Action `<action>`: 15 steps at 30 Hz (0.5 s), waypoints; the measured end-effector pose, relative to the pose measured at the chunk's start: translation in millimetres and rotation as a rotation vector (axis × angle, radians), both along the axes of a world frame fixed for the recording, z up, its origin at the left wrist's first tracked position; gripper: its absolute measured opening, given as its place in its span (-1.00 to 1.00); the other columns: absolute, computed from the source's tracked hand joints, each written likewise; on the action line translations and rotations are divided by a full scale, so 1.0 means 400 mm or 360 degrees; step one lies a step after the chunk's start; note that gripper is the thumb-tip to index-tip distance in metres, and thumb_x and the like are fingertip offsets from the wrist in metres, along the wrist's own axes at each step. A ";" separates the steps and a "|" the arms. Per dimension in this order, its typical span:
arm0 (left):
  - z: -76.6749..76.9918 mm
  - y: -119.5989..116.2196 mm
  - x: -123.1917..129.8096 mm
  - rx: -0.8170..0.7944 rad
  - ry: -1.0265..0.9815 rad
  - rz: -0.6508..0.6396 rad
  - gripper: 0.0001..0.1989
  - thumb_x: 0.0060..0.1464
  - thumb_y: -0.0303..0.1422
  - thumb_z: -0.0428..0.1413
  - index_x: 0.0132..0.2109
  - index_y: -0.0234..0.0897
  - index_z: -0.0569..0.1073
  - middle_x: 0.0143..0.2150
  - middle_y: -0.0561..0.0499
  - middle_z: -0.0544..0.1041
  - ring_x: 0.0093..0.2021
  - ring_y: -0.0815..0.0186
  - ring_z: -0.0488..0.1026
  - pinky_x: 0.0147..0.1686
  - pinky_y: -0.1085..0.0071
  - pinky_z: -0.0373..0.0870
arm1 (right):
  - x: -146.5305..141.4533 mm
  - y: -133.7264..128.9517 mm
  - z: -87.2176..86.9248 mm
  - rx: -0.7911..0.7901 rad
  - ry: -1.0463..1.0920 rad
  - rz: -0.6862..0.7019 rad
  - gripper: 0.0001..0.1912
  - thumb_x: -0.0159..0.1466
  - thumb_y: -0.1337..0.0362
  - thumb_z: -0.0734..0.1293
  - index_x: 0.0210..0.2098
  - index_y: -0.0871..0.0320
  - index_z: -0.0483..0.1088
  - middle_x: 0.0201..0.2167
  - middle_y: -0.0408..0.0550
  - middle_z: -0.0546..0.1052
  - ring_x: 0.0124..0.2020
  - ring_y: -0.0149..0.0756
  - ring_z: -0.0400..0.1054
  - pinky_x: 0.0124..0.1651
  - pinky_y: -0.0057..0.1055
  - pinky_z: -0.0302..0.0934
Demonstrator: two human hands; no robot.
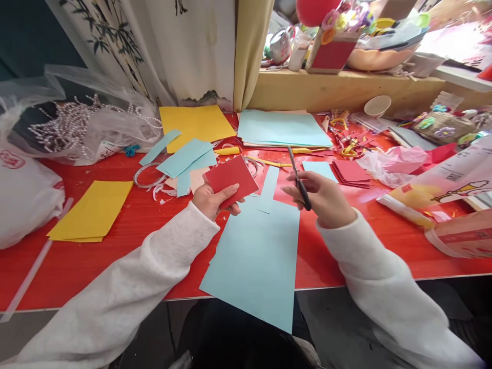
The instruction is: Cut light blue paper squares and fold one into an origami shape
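My left hand grips a piece of red paper, thumb on top and fingers beneath. My right hand is closed around the black handles of a pair of scissors, whose blades point up and away from me. Below and between both hands, a large light blue sheet lies on the red table and juts over its front edge. A narrow blue strip rests at the sheet's far end. Beyond my right hand is a small stack of red paper pieces.
Yellow sheets lie at left, near a plastic bag of beaded strings. A stack of blue sheets and a yellow sheet sit at the back. Paper scraps, tape rolls and a paper cup are scattered around.
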State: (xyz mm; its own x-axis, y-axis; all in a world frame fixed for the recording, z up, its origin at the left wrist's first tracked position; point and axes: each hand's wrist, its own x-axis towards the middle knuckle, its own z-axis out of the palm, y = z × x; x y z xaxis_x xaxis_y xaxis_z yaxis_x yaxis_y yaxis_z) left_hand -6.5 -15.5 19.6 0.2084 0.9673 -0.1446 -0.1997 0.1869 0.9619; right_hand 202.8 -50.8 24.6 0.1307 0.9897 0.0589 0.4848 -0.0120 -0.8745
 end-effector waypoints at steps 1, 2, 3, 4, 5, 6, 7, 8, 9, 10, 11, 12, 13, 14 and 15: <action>-0.002 0.005 -0.004 -0.0007 0.0013 -0.0042 -0.76 -0.19 -0.30 0.20 -0.38 -0.41 0.42 -0.67 0.05 0.45 -0.74 0.42 0.31 -0.71 0.47 0.31 | 0.031 -0.013 -0.003 -0.0028 -0.0286 -0.0080 -0.48 -0.03 0.06 0.37 -0.16 0.19 0.24 -0.59 -0.17 0.40 -0.61 -0.40 0.25 -0.55 -0.46 0.14; -0.005 0.010 -0.008 -0.0017 0.0035 -0.0089 -0.75 -0.19 -0.29 0.20 -0.36 -0.40 0.41 -0.65 0.04 0.46 -0.73 0.42 0.31 -0.72 0.48 0.29 | 0.063 -0.030 -0.010 -0.0092 -0.0611 -0.0144 -0.45 -0.02 0.08 0.37 -0.11 0.19 0.22 -0.58 -0.14 0.42 -0.57 -0.34 0.29 -0.51 -0.42 0.16; -0.008 0.014 -0.011 -0.0024 0.0066 -0.0137 -0.74 -0.18 -0.28 0.19 -0.36 -0.41 0.41 -0.64 0.03 0.47 -0.72 0.42 0.32 -0.73 0.49 0.28 | 0.095 -0.050 -0.020 -0.0145 -0.0903 -0.0201 -0.52 0.02 0.09 0.33 -0.13 0.21 0.25 -0.56 -0.10 0.43 -0.53 -0.29 0.32 -0.49 -0.39 0.17; -0.011 0.017 -0.014 -0.0023 0.0105 -0.0183 -0.73 -0.18 -0.27 0.19 -0.37 -0.41 0.40 -0.62 0.01 0.48 -0.71 0.40 0.34 -0.73 0.49 0.28 | 0.124 -0.072 -0.030 -0.0203 -0.1160 -0.0208 -0.61 0.06 0.09 0.30 -0.20 0.21 0.29 -0.54 -0.05 0.44 -0.49 -0.23 0.35 -0.46 -0.36 0.18; -0.014 0.019 -0.016 -0.0006 0.0154 -0.0223 -0.72 -0.16 -0.24 0.18 -0.39 -0.42 0.41 -0.61 -0.01 0.48 -0.69 0.39 0.36 -0.72 0.49 0.30 | 0.150 -0.094 -0.039 -0.0228 -0.1353 -0.0115 -0.69 0.09 0.11 0.27 -0.28 0.21 0.34 -0.48 0.00 0.46 -0.46 -0.20 0.36 -0.44 -0.34 0.19; -0.016 0.018 -0.016 0.0028 0.0207 -0.0257 -0.71 -0.14 -0.22 0.16 -0.39 -0.42 0.41 -0.60 -0.02 0.48 -0.66 0.38 0.38 -0.70 0.48 0.32 | 0.170 -0.114 -0.044 -0.0183 -0.1491 -0.0050 -0.73 0.12 0.13 0.24 -0.32 0.21 0.36 -0.42 0.05 0.46 -0.42 -0.18 0.37 -0.40 -0.31 0.21; -0.017 0.016 -0.013 0.0073 0.0257 -0.0292 -0.69 -0.13 -0.19 0.15 -0.38 -0.42 0.42 -0.57 -0.03 0.49 -0.62 0.36 0.41 -0.67 0.48 0.35 | 0.185 -0.132 -0.043 -0.0109 -0.1555 0.0012 -0.75 0.14 0.15 0.22 -0.35 0.21 0.39 -0.34 0.09 0.46 -0.38 -0.17 0.39 -0.35 -0.28 0.23; -0.016 0.012 -0.008 0.0123 0.0298 -0.0319 -0.67 -0.11 -0.17 0.13 -0.35 -0.41 0.43 -0.54 -0.04 0.49 -0.57 0.34 0.43 -0.64 0.47 0.37 | 0.193 -0.146 -0.037 -0.0016 -0.1547 0.0038 -0.74 0.16 0.16 0.21 -0.34 0.22 0.40 -0.28 0.11 0.46 -0.34 -0.15 0.39 -0.28 -0.25 0.24; -0.013 0.006 0.000 0.0168 0.0329 -0.0347 -0.66 -0.11 -0.16 0.13 -0.32 -0.41 0.43 -0.51 -0.05 0.50 -0.53 0.33 0.45 -0.62 0.47 0.38 | 0.195 -0.157 -0.026 0.0069 -0.1459 0.0020 -0.73 0.16 0.16 0.22 -0.31 0.22 0.41 -0.25 0.12 0.45 -0.29 -0.13 0.39 -0.22 -0.22 0.25; -0.008 -0.001 0.013 0.0198 0.0351 -0.0385 -0.64 -0.11 -0.15 0.13 -0.29 -0.40 0.43 -0.47 -0.05 0.50 -0.49 0.32 0.47 -0.60 0.47 0.39 | 0.188 -0.164 -0.010 0.0110 -0.1285 -0.0007 -0.69 0.15 0.13 0.23 -0.25 0.23 0.41 -0.22 0.13 0.46 -0.25 -0.12 0.39 -0.19 -0.20 0.26; -0.001 -0.010 0.028 0.0206 0.0370 -0.0435 -0.62 -0.12 -0.15 0.13 -0.26 -0.41 0.43 -0.44 -0.07 0.50 -0.47 0.31 0.47 -0.60 0.47 0.39 | 0.176 -0.169 0.007 0.0091 -0.1028 -0.0023 -0.62 0.13 0.10 0.26 -0.17 0.22 0.38 -0.20 0.12 0.46 -0.23 -0.12 0.39 -0.20 -0.20 0.28; 0.006 -0.019 0.047 0.0196 0.0388 -0.0489 -0.60 -0.13 -0.15 0.14 -0.24 -0.41 0.42 -0.42 -0.08 0.50 -0.47 0.30 0.47 -0.61 0.46 0.39 | 0.157 -0.171 0.024 -0.0002 -0.0698 0.0026 -0.54 0.10 0.07 0.28 -0.09 0.21 0.34 -0.19 0.10 0.47 -0.22 -0.14 0.39 -0.25 -0.23 0.32; 0.014 -0.029 0.068 0.0187 0.0413 -0.0545 -0.58 -0.14 -0.14 0.14 -0.24 -0.42 0.42 -0.41 -0.10 0.49 -0.48 0.30 0.47 -0.62 0.44 0.38 | 0.136 -0.171 0.039 -0.0174 -0.0304 0.0182 -0.50 0.10 0.05 0.28 -0.03 0.19 0.30 -0.16 0.09 0.46 -0.23 -0.17 0.40 -0.33 -0.28 0.36; 0.022 -0.038 0.090 0.0177 0.0450 -0.0603 -0.57 -0.15 -0.13 0.14 -0.24 -0.42 0.42 -0.39 -0.11 0.48 -0.49 0.29 0.46 -0.62 0.42 0.39 | 0.113 -0.170 0.049 -0.0321 0.0040 0.0280 -0.48 0.09 0.05 0.29 -0.02 0.18 0.28 -0.13 0.08 0.45 -0.21 -0.18 0.40 -0.38 -0.32 0.38; 0.029 -0.045 0.111 0.0199 0.0487 -0.0612 -0.58 -0.16 -0.12 0.15 -0.26 -0.41 0.42 -0.36 -0.11 0.47 -0.48 0.28 0.46 -0.61 0.39 0.40 | 0.091 -0.168 0.056 -0.0417 0.0285 0.0315 -0.49 0.07 0.06 0.31 -0.04 0.19 0.30 -0.15 0.07 0.46 -0.20 -0.19 0.40 -0.41 -0.36 0.39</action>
